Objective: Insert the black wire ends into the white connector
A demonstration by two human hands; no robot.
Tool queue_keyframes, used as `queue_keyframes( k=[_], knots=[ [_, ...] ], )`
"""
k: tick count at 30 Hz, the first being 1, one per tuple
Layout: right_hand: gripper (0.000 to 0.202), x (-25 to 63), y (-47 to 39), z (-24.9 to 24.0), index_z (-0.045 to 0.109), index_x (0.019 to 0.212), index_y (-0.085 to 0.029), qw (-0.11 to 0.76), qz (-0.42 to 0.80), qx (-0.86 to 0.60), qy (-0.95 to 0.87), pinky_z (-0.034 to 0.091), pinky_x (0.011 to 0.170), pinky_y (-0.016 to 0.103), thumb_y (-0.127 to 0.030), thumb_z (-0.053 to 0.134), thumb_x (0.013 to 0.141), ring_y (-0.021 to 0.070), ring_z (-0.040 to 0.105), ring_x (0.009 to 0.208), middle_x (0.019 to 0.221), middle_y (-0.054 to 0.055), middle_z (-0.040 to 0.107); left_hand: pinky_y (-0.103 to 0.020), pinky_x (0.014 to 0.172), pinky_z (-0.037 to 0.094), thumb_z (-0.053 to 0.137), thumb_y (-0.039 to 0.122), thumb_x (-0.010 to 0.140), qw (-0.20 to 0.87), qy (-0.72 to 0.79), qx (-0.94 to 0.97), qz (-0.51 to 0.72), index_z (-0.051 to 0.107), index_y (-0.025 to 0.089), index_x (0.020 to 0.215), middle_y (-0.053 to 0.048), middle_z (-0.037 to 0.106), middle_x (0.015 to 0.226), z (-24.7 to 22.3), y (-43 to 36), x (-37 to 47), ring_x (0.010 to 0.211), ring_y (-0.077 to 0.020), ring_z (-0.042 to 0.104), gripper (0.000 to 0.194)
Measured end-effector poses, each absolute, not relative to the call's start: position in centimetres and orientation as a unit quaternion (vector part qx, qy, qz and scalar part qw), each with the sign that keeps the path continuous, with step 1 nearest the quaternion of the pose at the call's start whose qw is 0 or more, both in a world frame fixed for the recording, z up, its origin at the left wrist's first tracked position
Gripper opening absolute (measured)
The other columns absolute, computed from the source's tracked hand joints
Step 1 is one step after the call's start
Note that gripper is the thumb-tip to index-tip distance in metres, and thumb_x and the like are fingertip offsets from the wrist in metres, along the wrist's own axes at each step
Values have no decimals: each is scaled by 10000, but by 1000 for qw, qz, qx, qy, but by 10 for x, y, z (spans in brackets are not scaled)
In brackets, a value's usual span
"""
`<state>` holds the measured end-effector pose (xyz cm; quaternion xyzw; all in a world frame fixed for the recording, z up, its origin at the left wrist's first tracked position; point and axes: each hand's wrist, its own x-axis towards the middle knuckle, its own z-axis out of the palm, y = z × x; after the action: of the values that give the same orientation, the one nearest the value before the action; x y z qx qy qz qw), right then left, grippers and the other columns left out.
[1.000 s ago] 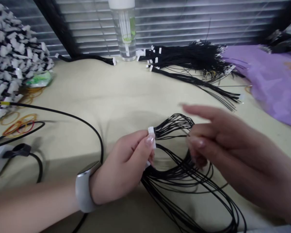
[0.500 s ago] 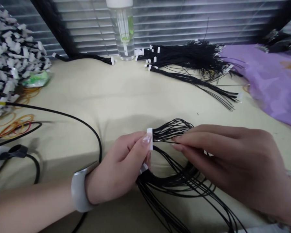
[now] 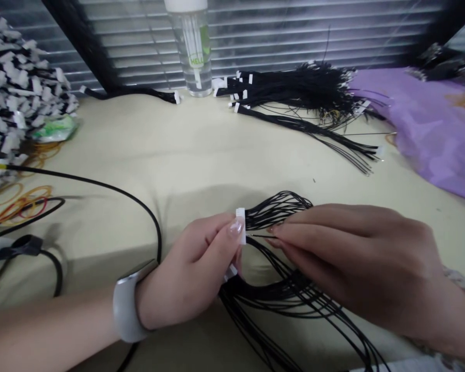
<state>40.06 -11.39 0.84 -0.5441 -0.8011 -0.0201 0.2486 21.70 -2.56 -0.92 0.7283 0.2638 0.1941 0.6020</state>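
My left hand (image 3: 201, 268) is closed on a white connector housing (image 3: 241, 227), thumb on its face. Thin black wires (image 3: 279, 206) run from the housing's right side and loop toward my right hand (image 3: 344, 258). That hand pinches one black wire (image 3: 264, 236) between thumb and fingertips, its metal-tipped end at the housing's edge. Whether the tip sits inside a slot I cannot tell. A second white connector (image 3: 230, 272) shows below my left thumb, partly hidden by the hand. More loose black wires (image 3: 256, 330) hang beneath both hands.
A pile of black wire harnesses (image 3: 294, 90) lies at the back beside a clear bottle (image 3: 197, 57). White connectors (image 3: 15, 82) are heaped at left, near rubber bands (image 3: 23, 204) and a black cable (image 3: 101, 185). A purple bag (image 3: 437, 129) covers the right side.
My right hand has moved slightly left and down, bringing the pinched wire's tip to a lower spot along the housing's edge. My left hand still grips the housing.
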Motion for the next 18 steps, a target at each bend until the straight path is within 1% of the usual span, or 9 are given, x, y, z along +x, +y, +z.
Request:
queue_keyframes(
  k=[3, 7, 11, 14, 18],
  knots=[
    [75, 401, -114, 9, 635, 859, -190, 248, -28, -544, -801, 467, 612, 218, -171, 562, 860, 105, 614, 754, 873, 14, 652, -156, 493, 344, 317, 296, 963, 611, 259, 722, 197, 490, 154, 615, 36, 478, 566, -11, -26, 217, 520, -45, 420, 414],
    [80, 402, -115, 9, 634, 830, -191, 235, -27, -546, -804, 468, 603, 236, -181, 560, 860, 122, 613, 744, 857, 26, 650, -160, 484, 337, 320, 304, 963, 611, 260, 720, 202, 478, 154, 615, 41, 460, 558, -11, -26, 216, 508, -44, 402, 411],
    [106, 401, -118, 9, 636, 797, -203, 242, -31, -554, -796, 488, 639, 251, -178, 552, 857, 134, 607, 717, 787, 26, 636, -166, 490, 340, 317, 305, 965, 604, 264, 726, 193, 477, 153, 621, 39, 474, 563, -10, -26, 216, 510, -47, 405, 408],
    [119, 402, -119, 11, 642, 866, -188, 239, -45, -545, -802, 498, 684, 256, -169, 524, 867, 135, 603, 724, 785, 36, 632, -156, 507, 350, 315, 296, 966, 604, 260, 729, 189, 480, 151, 631, 39, 487, 576, -9, -26, 216, 528, -44, 421, 401],
    [233, 404, -118, 12, 625, 947, -111, 228, -95, -488, -837, 498, 725, 286, -183, 405, 920, 158, 597, 788, 845, 89, 640, -150, 514, 354, 316, 293, 965, 608, 254, 729, 186, 469, 148, 629, 41, 472, 575, -9, -25, 216, 532, -43, 418, 397]
  ],
)
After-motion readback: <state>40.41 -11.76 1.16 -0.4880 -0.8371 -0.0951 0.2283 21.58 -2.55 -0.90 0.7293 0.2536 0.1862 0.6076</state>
